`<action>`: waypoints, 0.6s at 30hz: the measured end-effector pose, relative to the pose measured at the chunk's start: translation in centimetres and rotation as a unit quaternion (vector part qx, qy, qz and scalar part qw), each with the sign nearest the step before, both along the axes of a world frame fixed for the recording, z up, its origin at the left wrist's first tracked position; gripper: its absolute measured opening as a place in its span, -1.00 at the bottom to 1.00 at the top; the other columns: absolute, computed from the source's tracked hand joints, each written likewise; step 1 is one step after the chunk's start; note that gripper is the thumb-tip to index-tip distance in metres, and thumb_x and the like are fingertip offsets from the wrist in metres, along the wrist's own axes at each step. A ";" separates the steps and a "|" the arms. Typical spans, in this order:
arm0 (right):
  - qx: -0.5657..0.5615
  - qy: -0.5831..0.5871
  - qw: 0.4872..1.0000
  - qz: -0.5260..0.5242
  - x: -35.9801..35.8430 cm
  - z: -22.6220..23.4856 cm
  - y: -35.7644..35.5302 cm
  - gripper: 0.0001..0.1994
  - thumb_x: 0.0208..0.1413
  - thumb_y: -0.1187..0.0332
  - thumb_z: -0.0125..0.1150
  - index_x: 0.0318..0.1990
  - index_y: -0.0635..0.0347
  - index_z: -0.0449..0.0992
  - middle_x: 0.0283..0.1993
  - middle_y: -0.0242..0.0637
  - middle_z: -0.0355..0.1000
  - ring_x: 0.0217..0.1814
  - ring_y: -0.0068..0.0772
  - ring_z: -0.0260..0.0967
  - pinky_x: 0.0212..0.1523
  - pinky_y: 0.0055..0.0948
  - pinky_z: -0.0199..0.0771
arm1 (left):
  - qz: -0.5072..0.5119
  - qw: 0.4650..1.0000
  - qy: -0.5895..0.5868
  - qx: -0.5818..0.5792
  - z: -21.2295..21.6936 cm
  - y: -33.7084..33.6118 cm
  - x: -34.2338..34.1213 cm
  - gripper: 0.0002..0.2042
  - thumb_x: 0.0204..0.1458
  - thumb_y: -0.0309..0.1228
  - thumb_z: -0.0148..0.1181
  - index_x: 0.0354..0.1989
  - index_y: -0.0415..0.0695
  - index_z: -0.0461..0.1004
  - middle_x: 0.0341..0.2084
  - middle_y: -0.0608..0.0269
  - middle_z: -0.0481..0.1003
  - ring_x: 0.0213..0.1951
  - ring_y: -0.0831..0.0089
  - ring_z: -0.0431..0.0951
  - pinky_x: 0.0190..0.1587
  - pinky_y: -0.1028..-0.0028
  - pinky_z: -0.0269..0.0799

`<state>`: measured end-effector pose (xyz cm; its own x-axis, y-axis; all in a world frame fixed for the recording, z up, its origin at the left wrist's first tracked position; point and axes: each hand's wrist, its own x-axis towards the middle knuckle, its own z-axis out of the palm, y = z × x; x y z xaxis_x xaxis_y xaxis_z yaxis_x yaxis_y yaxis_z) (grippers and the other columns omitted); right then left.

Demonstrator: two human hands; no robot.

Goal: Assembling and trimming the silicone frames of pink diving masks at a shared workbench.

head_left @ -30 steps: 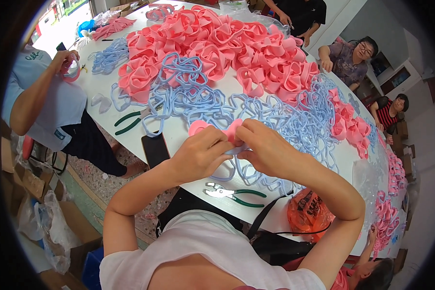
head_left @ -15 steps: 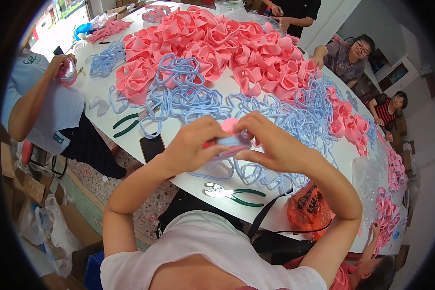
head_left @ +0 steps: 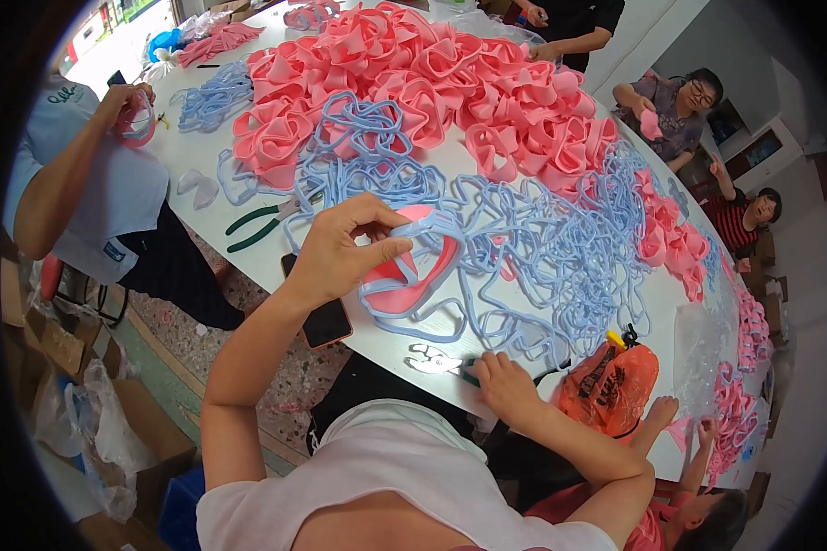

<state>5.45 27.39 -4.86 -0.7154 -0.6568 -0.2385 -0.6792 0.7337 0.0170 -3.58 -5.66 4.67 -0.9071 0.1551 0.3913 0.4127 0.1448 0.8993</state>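
Observation:
Over the near side of the table, my left hand (head_left: 345, 253) pinches the upper part of a rounded pink band with a light-blue rubbery frame (head_left: 412, 303). The frame runs along the band's edge, and a blue strip crosses its inside. My right hand (head_left: 508, 390) is down at the table's front edge, its fingers closed over the green handles of a pair of pliers (head_left: 427, 360). The metal jaws point left; most of the handles lie hidden under the fingers. Tangled light-blue loops (head_left: 560, 262) lie just beyond both hands.
A heap of pink bands (head_left: 413, 78) fills the table's far middle. Other green-handled pliers (head_left: 255, 225) and a dark phone (head_left: 326, 323) lie left, an orange plastic bag (head_left: 611, 386) right. Several people work around the white table; one at left holds a pink-edged piece (head_left: 138, 129).
My right hand has let go of the pink and blue piece and dropped to the pliers. My left hand alone keeps the piece, now turned so that its opening shows.

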 end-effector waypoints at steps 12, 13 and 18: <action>0.099 0.077 0.988 0.086 -2.0 1.3 -1.4 -0.83 -0.02 0.36 0.09 -0.33 0.28 0.45 -0.32 -0.14 0.37 -0.12 -0.25 0.32 -0.33 -0.38 0.47 | 0.011 1.000 0.019 -0.018 0.7 -2.3 2.0 -0.77 -0.08 -0.52 0.40 -0.22 -0.27 0.59 -0.37 0.27 0.49 -0.38 0.57 0.42 -0.31 0.58 0.33; 0.118 0.116 0.982 0.092 -1.9 1.5 -1.6 -0.85 -0.01 0.36 0.07 -0.35 0.25 0.45 -0.34 -0.14 0.38 -0.11 -0.27 0.33 -0.35 -0.37 0.46 | 0.013 0.999 0.036 -0.032 0.9 -2.5 2.3 -0.77 -0.10 -0.53 0.40 -0.23 -0.27 0.59 -0.38 0.27 0.49 -0.39 0.56 0.42 -0.33 0.57 0.33; 0.063 0.024 0.998 -0.002 -2.7 4.8 -0.4 -0.86 -0.09 0.46 0.12 -0.33 0.25 0.41 -0.33 -0.09 0.39 -0.10 -0.15 0.34 -0.33 -0.23 0.43 | 0.012 0.996 0.060 -0.072 2.0 -3.0 3.2 -0.77 -0.11 -0.53 0.39 -0.24 -0.27 0.58 -0.41 0.23 0.49 -0.41 0.50 0.44 -0.35 0.54 0.35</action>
